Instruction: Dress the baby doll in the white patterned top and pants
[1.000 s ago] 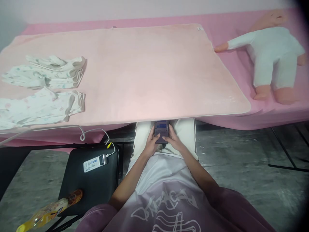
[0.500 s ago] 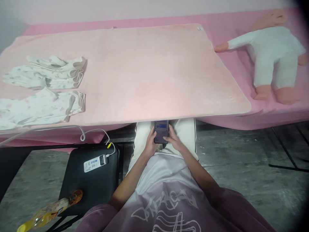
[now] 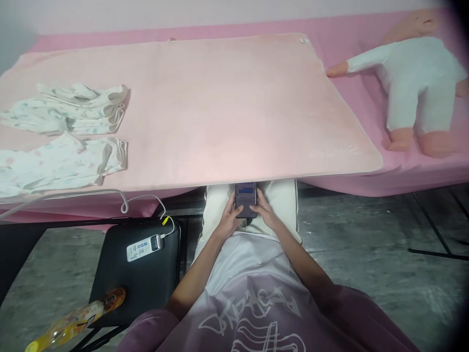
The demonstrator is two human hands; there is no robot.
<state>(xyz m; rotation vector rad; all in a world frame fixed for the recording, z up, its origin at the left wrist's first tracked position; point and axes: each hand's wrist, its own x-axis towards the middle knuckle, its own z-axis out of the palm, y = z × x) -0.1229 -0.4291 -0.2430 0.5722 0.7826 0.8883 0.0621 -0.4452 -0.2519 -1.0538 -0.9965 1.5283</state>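
Observation:
A smartphone (image 3: pixel 245 199) with its screen lit is held upright over my lap, just at the table's near edge. My left hand (image 3: pixel 229 218) grips its left side, the thumb lying on the lower screen. On the other side my right hand (image 3: pixel 266 214) is wrapped round the right edge, its thumb also over the lower screen. The phone's top end meets the edge of the pale pink mat (image 3: pixel 227 112) in the picture. Beneath both hands are my white trousers (image 3: pixel 216 200).
Folded printed baby clothes (image 3: pixel 62 159) lie on the mat's left. A doll (image 3: pixel 419 83) in white lies on the pink cloth (image 3: pixel 351 93) at right. On a black stool (image 3: pixel 146 288) are a power bank (image 3: pixel 144 248) with a white cable (image 3: pixel 146 197) and a drink bottle (image 3: pixel 76 320).
My left thumb has shifted right onto the lower screen, and my right thumb has moved slightly. The text on the screen looks different. Both hands still hold the phone.

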